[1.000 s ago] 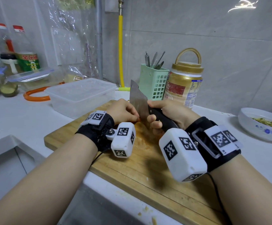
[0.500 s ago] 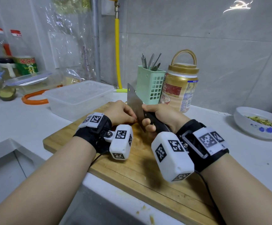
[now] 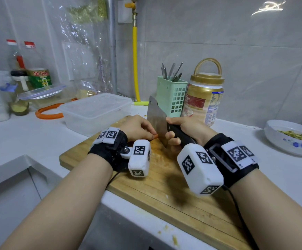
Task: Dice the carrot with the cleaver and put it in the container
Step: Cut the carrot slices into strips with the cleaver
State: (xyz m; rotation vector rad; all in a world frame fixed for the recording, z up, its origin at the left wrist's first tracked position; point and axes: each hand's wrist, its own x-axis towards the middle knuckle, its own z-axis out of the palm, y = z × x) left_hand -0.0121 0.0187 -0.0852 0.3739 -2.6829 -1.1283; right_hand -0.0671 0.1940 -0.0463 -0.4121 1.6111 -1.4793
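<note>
My right hand point(image 3: 186, 131) grips the black handle of the steel cleaver point(image 3: 155, 119), whose blade stands on edge over the wooden cutting board point(image 3: 173, 186). Just left of the blade, my left hand point(image 3: 137, 128) curls over the carrot point(image 3: 155, 136). Only a small orange tip of it shows beside my fingertips; the rest is hidden under the hand. The clear plastic container point(image 3: 96, 110) sits on the counter behind the board's left end.
A green utensil basket point(image 3: 172, 95) and a gold-lidded jar point(image 3: 204, 100) stand right behind the cleaver. A white bowl point(image 3: 291, 138) with scraps sits at the right. Bottles, a lidded box and an orange ring crowd the back left. The counter edge drops off at the front left.
The cleaver and both hands stay together over the board with only small shifts. An orange carrot tip now shows at my left fingertips.
</note>
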